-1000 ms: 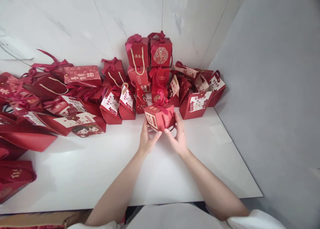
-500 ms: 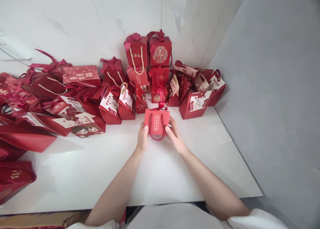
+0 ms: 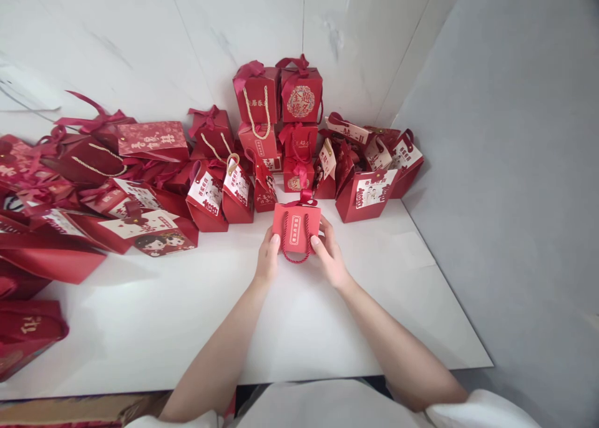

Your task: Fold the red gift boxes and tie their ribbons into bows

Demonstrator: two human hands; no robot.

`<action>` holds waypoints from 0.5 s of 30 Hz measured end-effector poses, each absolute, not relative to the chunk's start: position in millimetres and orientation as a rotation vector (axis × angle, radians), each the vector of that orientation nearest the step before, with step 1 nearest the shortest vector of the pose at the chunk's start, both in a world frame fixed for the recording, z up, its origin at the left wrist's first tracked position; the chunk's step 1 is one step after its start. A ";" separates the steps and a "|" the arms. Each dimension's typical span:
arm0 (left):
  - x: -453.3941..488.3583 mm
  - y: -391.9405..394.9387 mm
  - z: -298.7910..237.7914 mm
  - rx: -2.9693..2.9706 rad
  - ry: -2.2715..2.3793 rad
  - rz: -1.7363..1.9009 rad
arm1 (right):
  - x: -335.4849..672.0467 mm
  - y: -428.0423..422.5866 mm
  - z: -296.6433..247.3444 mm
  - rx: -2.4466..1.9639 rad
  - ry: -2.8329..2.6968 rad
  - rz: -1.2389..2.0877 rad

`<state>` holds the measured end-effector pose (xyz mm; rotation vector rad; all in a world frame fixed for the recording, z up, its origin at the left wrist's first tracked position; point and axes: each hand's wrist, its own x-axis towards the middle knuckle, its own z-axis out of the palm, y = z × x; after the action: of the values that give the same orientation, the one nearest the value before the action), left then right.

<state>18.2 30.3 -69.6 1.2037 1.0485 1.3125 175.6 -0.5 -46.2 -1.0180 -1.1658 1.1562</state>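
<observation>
A small red gift box (image 3: pixel 296 228) with a cord handle, a ribbon bow on top and a label on its front stands upright on the white table (image 3: pixel 154 316). My left hand (image 3: pixel 267 259) grips its left side and my right hand (image 3: pixel 329 254) grips its right side, fingers curled against the walls. Just behind it stands a stack of red gift boxes (image 3: pixel 278 119) in the corner.
Many red gift bags and boxes (image 3: pixel 107 178) lie heaped along the back left of the table. More red bags (image 3: pixel 374 172) stand at the back right by the grey wall. A brown carton edge (image 3: pixel 70 409) shows at the bottom left.
The box was tilted and lifted between my hands a second ago; it now sits upright with its labelled front toward me, and my hands have closed in on its sides.
</observation>
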 end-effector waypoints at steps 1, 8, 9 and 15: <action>19.6 28.7 -65.4 1.201 1.054 1.315 | 175.5 0.2 -47.6 -1.054 -1.161 1.113; 26.9 21.7 -45.3 1.169 0.927 1.330 | 179.3 2.4 -52.5 -1.243 -1.264 0.796; 26.4 22.6 -44.8 1.172 0.917 1.327 | 180.3 1.8 -50.6 -1.225 -1.276 0.787; 16.3 31.2 -49.0 0.831 1.032 1.232 | 184.0 2.4 -46.8 -1.227 -1.173 0.728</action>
<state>16.3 31.2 -49.0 0.8314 1.0323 1.2322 184.0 2.4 -46.8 -1.2268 -1.1731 0.7278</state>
